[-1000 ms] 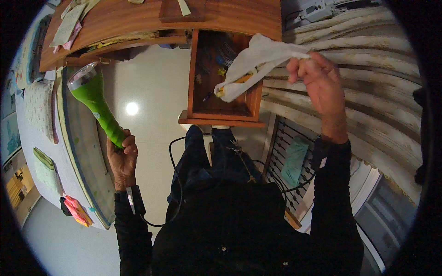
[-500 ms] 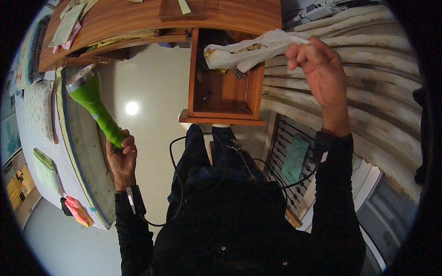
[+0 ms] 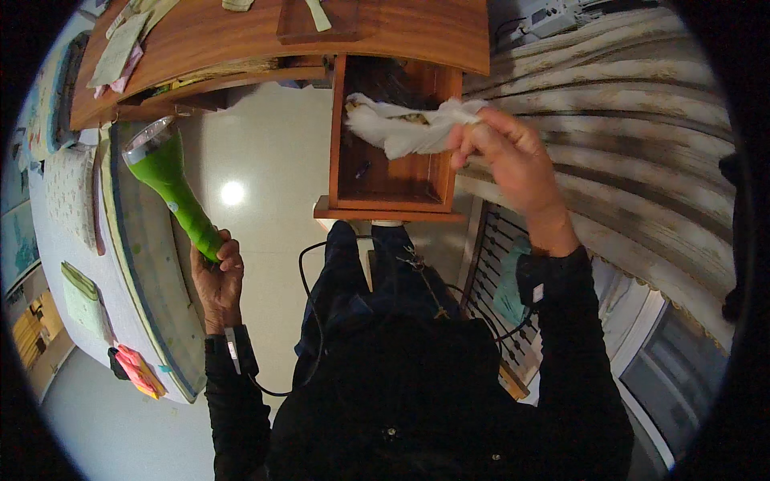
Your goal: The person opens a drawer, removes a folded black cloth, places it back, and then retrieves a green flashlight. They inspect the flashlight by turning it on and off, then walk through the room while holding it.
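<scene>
Out to the left, my left hand (image 3: pixel 216 276) is wrapped round the handle end of a green flashlight (image 3: pixel 178 186), its clear lens end tilted up and away from me. My right hand (image 3: pixel 505 156) pinches one end of a white plastic bag (image 3: pixel 405 127), which stretches leftward over an open wooden drawer (image 3: pixel 393 186). Something yellowish-brown shows through the bag; I cannot make out what it is. Inside the drawer lie a small dark item (image 3: pixel 362 170) and, toward the back, dark things partly hidden by the bag.
A wooden desk (image 3: pixel 216 48) with papers (image 3: pixel 120 52) spans the far side. On the left is a bed (image 3: pixel 120 321) with folded cloths. A pleated curtain (image 3: pixel 609 120) hangs at right, above a dark rack (image 3: pixel 489 264). A black cable (image 3: pixel 301 276) loops by my legs.
My right hand has moved left and nearer to me, bringing the white plastic bag lower over the drawer. The flashlight in my left hand has shifted only slightly.
</scene>
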`<state>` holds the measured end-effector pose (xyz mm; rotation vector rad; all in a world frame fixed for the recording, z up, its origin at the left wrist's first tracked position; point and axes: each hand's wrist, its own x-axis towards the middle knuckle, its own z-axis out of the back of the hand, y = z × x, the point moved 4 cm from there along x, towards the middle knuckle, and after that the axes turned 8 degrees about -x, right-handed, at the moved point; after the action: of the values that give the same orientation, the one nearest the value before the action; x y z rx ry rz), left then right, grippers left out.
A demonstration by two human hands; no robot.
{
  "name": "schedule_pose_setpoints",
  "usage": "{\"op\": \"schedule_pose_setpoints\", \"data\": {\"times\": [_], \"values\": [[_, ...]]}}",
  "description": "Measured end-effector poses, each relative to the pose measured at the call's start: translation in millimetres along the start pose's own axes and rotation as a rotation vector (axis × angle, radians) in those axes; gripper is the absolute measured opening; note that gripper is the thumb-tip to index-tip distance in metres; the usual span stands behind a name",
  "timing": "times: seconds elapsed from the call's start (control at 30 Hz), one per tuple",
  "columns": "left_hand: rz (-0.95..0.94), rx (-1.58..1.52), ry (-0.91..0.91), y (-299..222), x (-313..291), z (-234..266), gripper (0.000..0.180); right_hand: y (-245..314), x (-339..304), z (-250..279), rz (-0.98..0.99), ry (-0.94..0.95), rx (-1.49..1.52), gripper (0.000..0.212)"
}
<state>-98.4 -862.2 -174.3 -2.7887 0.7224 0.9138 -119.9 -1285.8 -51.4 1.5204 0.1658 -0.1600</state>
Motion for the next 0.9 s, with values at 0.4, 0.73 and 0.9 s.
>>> {"op": "schedule_pose_setpoints", "data": {"times": [0.4, 0.73, 0.9], "values": [[0.120, 0.045, 0.082, 2, -3, 1, 0.041, -97, 3, -34, 0.020, 0.064, -0.814, 0.030], [-0.014, 0.103, -0.088, -12, -8, 13, 0.037, -227, 44, -63, -0.192, 0.247, -1.190, 0.039], [0.053, 0.121, -0.022, -17, -5, 22, 0.038, -215, 39, -56, -0.222, 0.210, -1.062, 0.038]]}}
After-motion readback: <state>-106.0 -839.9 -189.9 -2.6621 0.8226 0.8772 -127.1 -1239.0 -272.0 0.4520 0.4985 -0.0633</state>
